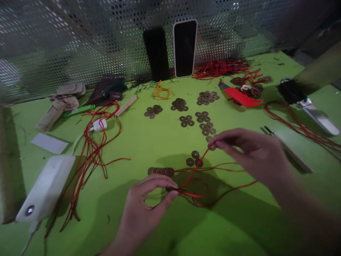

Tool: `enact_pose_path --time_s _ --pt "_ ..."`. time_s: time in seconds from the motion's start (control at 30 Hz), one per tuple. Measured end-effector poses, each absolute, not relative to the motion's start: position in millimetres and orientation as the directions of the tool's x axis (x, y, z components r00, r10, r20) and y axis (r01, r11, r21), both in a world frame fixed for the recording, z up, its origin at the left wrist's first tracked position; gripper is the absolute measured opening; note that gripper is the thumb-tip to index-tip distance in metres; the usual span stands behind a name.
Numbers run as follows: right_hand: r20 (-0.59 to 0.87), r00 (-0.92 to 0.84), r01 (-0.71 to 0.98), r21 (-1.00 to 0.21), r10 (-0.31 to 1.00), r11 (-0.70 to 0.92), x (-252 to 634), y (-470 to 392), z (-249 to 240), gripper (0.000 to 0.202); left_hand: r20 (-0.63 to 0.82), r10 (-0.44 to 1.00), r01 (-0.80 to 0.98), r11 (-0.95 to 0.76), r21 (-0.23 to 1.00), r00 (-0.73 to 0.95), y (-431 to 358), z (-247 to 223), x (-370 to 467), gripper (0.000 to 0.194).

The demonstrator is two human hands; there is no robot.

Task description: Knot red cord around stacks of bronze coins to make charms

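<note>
Lying between the left thumb and forefinger, near the front of the tabletop [128, 135], a dark holed coin piece [172, 189] is showing almost edge-on; whether it is comprising several coins is unclear. Red cord [198, 164] is trailing from it in a loose, apparently untightened loop. Just beyond, a strung coin row [161, 171] is already lying bound with cord, while loose coin clusters [187, 121] are sitting unstrung farther out. The left hand's [145, 206] grip is pinching the coin piece, its thumb and forefinger curving into a ring. The right hand's [255, 153] grip is pressing together on the cord, raised beside two partly covered coins. Behind, a white-edged phone [185, 48] is leaning against perforated metal [106, 39].
</note>
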State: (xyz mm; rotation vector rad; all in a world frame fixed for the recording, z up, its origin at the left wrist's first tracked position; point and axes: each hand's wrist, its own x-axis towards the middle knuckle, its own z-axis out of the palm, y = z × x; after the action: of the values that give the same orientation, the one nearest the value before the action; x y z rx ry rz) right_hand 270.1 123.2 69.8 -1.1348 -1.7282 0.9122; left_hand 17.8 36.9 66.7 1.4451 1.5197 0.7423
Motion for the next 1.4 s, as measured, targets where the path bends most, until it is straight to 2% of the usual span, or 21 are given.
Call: enact_pose_path --time_s 0.07,0.13,0.23,0.37,0.47,0.57,0.63,0.67,0.7,0.73,0.77,0.83,0.93,1.1,1.27,1.4 --pt "0.326 0.016 0.311 -0.900 0.945 0.305 285 136 68 0.016 -0.218 0.973 0.446 0.166 0.879 0.068 37 67 18 0.006" --pt "0.376 0.246 0.250 -0.915 0.893 0.316 296 149 65 0.014 -0.240 0.969 0.439 0.188 0.879 0.066 37 67 17 0.006" --pt "0.408 0.459 0.144 -0.911 0.789 0.387 308 163 61 0.013 -0.263 0.963 0.421 0.216 0.881 0.055 38 66 17 0.005" --pt "0.364 0.530 0.111 -0.925 0.766 0.363 326 169 59 0.017 -0.282 0.957 0.392 0.237 0.889 0.060 38 68 18 0.006" --pt "0.429 0.521 0.259 -0.903 0.738 0.342 332 164 63 0.018 -0.275 0.959 0.378 0.231 0.897 0.067 38 68 19 0.005" --pt "0.639 0.416 0.529 -0.749 0.647 0.399 316 149 70 0.027 -0.273 0.960 0.367 0.231 0.901 0.065 37 66 20 0.004" --pt "0.647 0.224 0.558 -0.698 0.728 0.449 292 134 73 0.032 -0.284 0.957 0.372 0.244 0.896 0.058 36 65 20 0.004" --pt "0.598 0.043 0.484 -0.714 0.801 0.506 278 125 73 0.034 -0.288 0.956 0.375 0.248 0.893 0.052 37 65 21 0.005" --pt "0.471 -0.251 0.389 -0.751 0.846 0.534 264 117 72 0.034 -0.287 0.957 0.377 0.249 0.892 0.049 37 65 21 0.005" --pt "0.380 -0.481 0.320 -0.763 0.790 0.562 252 110 70 0.033 -0.282 0.958 0.375 0.243 0.895 0.053 37 66 21 0.004" --pt "0.286 -0.635 0.286 -0.776 0.717 0.562 242 104 68 0.032 -0.280 0.958 0.371 0.238 0.898 0.064 38 67 21 0.004" --pt "0.131 -0.787 0.266 -0.810 0.603 0.523 229 96 65 0.023 -0.272 0.958 0.359 0.223 0.906 0.093 38 69 22 0.006" --pt "0.013 -0.796 0.303 -0.857 0.606 0.417 225 94 64 0.019 -0.282 0.954 0.367 0.230 0.901 0.097 40 70 22 0.005" --pt "0.051 -0.743 0.330 -0.839 0.667 0.432 228 96 66 0.018 -0.311 0.948 0.364 0.268 0.892 0.064 41 64 20 0.004" --pt "-0.047 -0.746 0.389 -0.840 0.664 0.378 226 94 63 0.010 -0.314 0.947 0.327 0.278 0.903 0.062 42 63 20 0.003" --pt "0.072 -0.730 0.338 -0.826 0.680 0.450 224 91 60 0.012 -0.318 0.946 0.328 0.281 0.902 0.063 41 63 20 0.003"
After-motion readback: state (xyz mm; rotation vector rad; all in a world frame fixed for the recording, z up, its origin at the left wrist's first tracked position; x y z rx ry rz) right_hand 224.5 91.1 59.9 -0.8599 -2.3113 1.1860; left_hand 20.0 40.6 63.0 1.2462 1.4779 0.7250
